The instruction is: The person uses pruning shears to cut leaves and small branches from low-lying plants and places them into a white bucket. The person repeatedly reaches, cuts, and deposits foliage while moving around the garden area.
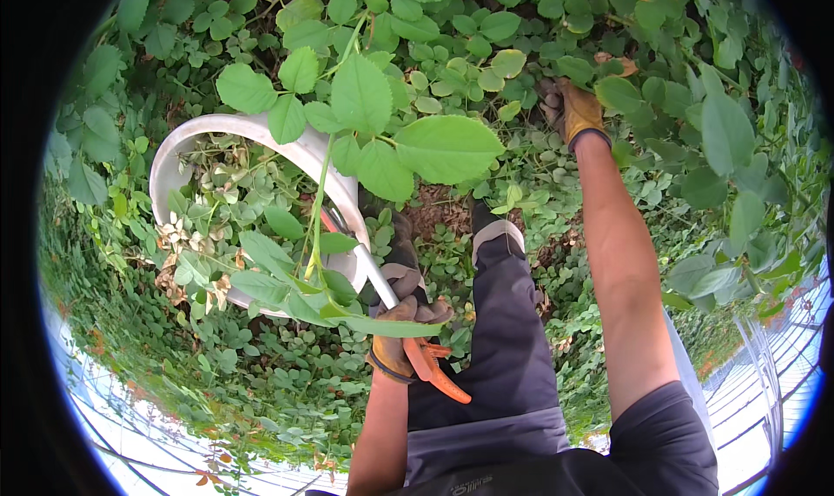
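Note:
My left hand (401, 327), in a tan and yellow work glove, is closed around a long-handled pruner (379, 281). Its orange handle (432, 370) points down toward my legs, and its pale metal shaft runs up-left across the rim of a white bucket (208, 124). Cut leafy stems and dry, withered leaves (178, 235) fill the bucket. Farther off at the right, my right hand (575, 112), gloved alike, reaches low into the green foliage. Its fingers look curled in, with leaves around them; whatever they grip is hidden.
A tall leafy rose-like stem (323, 179) rises close in front, crossing the bucket. Dense low plants (486, 27) surround me, with taller leaves (728, 135) at the right. Bare brown soil (439, 208) shows between my feet. Curved frame bars (764, 392) stand at the lower right.

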### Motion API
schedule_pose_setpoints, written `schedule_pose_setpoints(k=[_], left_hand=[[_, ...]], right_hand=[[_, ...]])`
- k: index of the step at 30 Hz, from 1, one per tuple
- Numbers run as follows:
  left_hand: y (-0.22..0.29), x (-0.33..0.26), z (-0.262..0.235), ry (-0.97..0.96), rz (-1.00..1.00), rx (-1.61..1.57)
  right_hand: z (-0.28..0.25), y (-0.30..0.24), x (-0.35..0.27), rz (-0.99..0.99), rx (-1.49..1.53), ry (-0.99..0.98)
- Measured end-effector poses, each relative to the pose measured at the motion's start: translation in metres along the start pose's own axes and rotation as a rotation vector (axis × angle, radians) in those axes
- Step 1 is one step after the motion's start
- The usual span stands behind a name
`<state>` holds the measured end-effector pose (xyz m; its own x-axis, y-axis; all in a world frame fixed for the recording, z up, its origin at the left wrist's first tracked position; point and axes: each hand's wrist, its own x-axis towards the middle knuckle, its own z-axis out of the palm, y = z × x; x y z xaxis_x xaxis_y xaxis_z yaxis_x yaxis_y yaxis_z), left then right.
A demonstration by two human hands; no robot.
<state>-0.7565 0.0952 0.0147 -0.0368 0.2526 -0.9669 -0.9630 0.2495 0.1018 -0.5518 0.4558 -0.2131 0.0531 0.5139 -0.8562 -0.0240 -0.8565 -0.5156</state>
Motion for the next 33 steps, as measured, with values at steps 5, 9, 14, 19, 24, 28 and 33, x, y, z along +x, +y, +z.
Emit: schedule_pose_setpoints(k=[5,9,14,19,24,28,33], left_hand=[[0.005,-0.001,-0.018,0.007,-0.032,0.058],[0.005,0.001,-0.027,-0.032,-0.061,0.011],[0.003,0.006,-0.031,-0.060,-0.055,-0.046],[0.001,0.005,-0.028,-0.026,-0.030,-0.024],[0.003,0.005,-0.021,-0.058,-0.021,-0.053],[0.003,0.008,-0.023,-0.049,-0.030,-0.048],[0.006,0.010,-0.030,-0.118,-0.016,-0.048]], right_hand=[[0.004,-0.013,-0.059,-0.117,0.007,-0.195],[0.013,-0.017,-0.106,-0.133,-0.092,-0.285],[0.046,0.001,-0.039,-0.175,-0.800,-0.001],[0.046,0.050,0.043,-0.565,-1.840,-0.073],[0.023,0.058,0.023,-0.348,-2.209,-0.385],[0.014,0.046,-0.021,-0.783,-1.612,-0.128],[0.027,0.027,-0.077,-0.561,-1.346,-0.309]])
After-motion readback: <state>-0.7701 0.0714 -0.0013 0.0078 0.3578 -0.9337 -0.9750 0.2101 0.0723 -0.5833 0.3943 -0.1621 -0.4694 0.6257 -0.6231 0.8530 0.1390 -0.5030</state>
